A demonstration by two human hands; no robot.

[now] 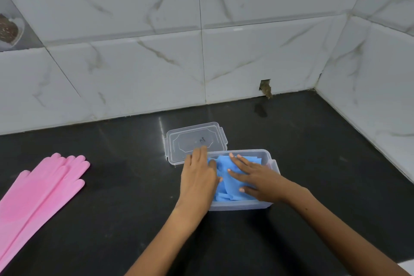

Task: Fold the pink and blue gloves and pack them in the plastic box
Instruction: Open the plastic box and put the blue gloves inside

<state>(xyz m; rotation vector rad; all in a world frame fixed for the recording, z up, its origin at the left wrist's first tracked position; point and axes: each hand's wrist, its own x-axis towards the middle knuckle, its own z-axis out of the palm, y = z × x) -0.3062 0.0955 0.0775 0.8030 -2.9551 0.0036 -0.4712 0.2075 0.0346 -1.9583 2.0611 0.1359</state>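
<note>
A clear plastic box (270,158) stands on the black counter (112,219), and folded blue gloves (226,184) lie inside it. My left hand (198,177) rests on the box's left side with its fingers flat against the blue gloves. Over the middle of the box, my right hand (255,178) lies spread, palm down, pressing on the blue gloves. The pink gloves (38,190) lie flat and unfolded at the far left of the counter, stacked, fingers pointing away from me.
The box's clear lid (196,140) lies flat just behind the box. White marble-look tiled walls (201,51) close off the counter at the back and right. A small hole (265,88) is in the back wall's base.
</note>
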